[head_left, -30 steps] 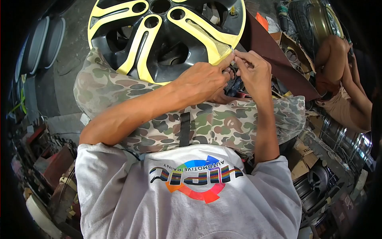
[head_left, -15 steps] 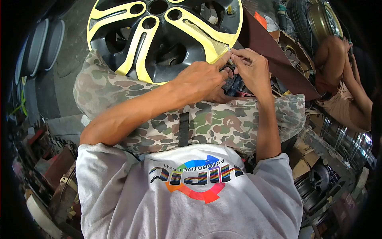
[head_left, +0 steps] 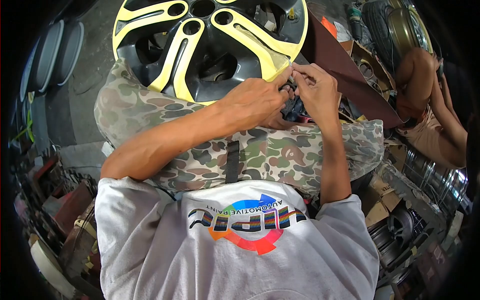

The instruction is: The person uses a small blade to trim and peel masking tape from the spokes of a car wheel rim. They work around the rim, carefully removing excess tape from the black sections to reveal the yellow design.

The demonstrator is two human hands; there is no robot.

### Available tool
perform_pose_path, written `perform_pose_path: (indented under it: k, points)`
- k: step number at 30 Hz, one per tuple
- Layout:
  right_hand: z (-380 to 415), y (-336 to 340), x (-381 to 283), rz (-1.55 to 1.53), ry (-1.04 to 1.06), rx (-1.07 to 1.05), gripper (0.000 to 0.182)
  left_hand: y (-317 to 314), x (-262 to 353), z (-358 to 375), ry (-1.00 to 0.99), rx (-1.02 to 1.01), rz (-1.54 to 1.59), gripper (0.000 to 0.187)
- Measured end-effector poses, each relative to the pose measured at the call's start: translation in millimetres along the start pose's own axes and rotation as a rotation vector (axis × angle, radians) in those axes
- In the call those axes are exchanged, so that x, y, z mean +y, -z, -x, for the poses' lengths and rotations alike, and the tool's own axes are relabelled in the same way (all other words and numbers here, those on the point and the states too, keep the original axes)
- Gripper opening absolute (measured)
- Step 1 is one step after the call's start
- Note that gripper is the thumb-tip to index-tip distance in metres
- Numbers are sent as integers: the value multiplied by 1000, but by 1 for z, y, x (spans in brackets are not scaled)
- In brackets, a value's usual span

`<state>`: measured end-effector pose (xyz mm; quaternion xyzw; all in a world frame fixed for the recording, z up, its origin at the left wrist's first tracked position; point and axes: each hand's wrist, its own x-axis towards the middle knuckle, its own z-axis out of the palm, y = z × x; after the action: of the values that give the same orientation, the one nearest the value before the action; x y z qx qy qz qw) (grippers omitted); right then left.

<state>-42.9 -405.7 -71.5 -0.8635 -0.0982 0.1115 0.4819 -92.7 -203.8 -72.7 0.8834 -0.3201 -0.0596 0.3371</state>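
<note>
A black alloy wheel (head_left: pixel 235 80) with yellow spoke faces lies at the top of the view, by my camouflage-covered legs. A tan strip like masking tape (head_left: pixel 267 55) covers part of one spoke near the rim. My left hand (head_left: pixel 252 102) reaches across to the rim's lower right, index finger stretched against the yellow edge, its other fingers curled round something hidden. Close beside it, my right hand (head_left: pixel 320 92) is closed, thumb and fingertips pinched together at that edge. A tiny greyish tip shows at the pinch, too small to name.
A brown sheet (head_left: pixel 332 65) stands right of the wheel, with a cardboard box (head_left: pixel 370 70) of odds and ends behind it. Another person's bent leg (head_left: pixel 417 80) is at the right, near a gold wheel (head_left: pixel 402 30). Grey rims (head_left: pixel 70 52) stand at the left.
The wheel sits slightly further right and lower in view. Both hands keep almost the same place at the rim; the right fingertips have shifted slightly.
</note>
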Motion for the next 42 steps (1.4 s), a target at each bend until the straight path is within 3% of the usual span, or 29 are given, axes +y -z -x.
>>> perform_pose_path:
  k: [5,8,15,21,23,27,38,42]
  points:
    - [-1,-4,7,116,80,49,18,1,-1,0,20,-18,22,21]
    - [-2,-9,11,-5,33,54,17,2,0,0,20,-16,-25,21]
    - [6,-18,1,29,56,96,18,4,-1,2,81,-62,-17,21]
    - [17,-11,-4,-106,-99,172,20,5,4,0,-4,-23,39,22]
    - [16,-13,0,-59,19,117,20,5,2,2,9,-57,24,22]
    - [11,-10,-3,-66,-33,109,20,2,-1,3,5,-12,4,22]
    - [1,-3,6,142,130,47,16,4,0,0,-11,-70,-79,23]
    - [1,-7,1,16,48,35,16,4,1,1,23,-46,1,21]
